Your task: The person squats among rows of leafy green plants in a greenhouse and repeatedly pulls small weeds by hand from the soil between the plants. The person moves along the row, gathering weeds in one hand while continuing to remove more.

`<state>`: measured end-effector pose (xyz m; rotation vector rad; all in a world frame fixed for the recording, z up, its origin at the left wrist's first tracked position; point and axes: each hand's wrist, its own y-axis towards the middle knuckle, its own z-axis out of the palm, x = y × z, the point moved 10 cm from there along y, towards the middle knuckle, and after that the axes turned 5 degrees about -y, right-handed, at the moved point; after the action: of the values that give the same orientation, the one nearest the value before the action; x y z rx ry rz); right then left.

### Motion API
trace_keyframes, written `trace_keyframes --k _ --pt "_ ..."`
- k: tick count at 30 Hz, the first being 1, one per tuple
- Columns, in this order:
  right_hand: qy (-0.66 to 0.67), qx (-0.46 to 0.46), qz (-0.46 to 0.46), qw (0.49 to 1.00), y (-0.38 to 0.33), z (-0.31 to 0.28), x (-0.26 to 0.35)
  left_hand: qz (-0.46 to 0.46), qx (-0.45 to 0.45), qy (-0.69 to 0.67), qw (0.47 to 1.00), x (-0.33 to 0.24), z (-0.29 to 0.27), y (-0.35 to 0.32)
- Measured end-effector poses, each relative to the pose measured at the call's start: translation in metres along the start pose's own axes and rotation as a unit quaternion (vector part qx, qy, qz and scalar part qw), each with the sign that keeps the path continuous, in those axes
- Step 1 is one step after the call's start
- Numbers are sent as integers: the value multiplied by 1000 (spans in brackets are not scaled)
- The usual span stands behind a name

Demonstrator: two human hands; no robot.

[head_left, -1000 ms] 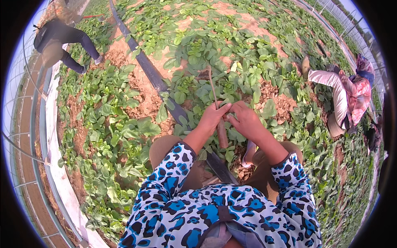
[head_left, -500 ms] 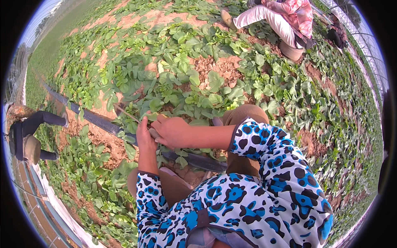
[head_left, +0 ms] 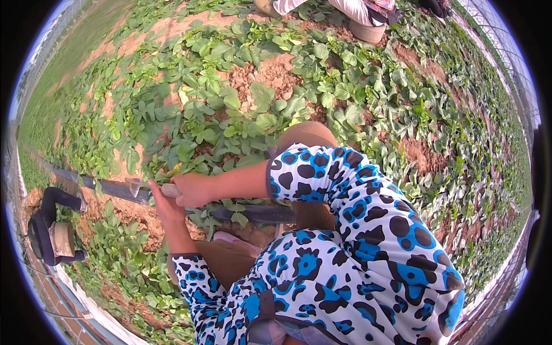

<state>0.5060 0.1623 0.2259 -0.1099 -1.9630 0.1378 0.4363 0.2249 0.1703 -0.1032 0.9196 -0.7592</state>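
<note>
My right hand (head_left: 194, 188) reaches across from the right, its fingers closed on a small greyish rounded object (head_left: 171, 190) whose kind I cannot make out. Close against it, my left hand (head_left: 168, 211) comes up from below with fingers bent together; what they hold, if anything, is hidden. A pale, blurred, thin piece (head_left: 135, 187) shows just beyond the left fingertips, over the black hose (head_left: 123, 191). Yellow-green leaves (head_left: 174, 170) stick up beside the right fingers. Leafy green vines (head_left: 207, 135) spread around both hands.
Black hose (head_left: 253, 214) runs under my forearms, between my knees and the vines. Bare reddish soil (head_left: 270, 75) shows between plants. One person (head_left: 54, 224) is at the left; another's pale trouser legs and round tan seat (head_left: 367, 32) are at the top.
Both hands have moved left, still close together. The thin stick that stuck out past the left fingers no longer shows plainly; a pale blurred piece appears there. The view has shifted.
</note>
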Motion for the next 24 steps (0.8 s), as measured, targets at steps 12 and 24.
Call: trace_keyframes --k 12,24 --pt "401 -184 15 897 12 -94 13 41 5 154 987 -9 -18 3" --pt "550 -215 -1 807 24 -134 12 37 -98 279 954 2 -50 16"
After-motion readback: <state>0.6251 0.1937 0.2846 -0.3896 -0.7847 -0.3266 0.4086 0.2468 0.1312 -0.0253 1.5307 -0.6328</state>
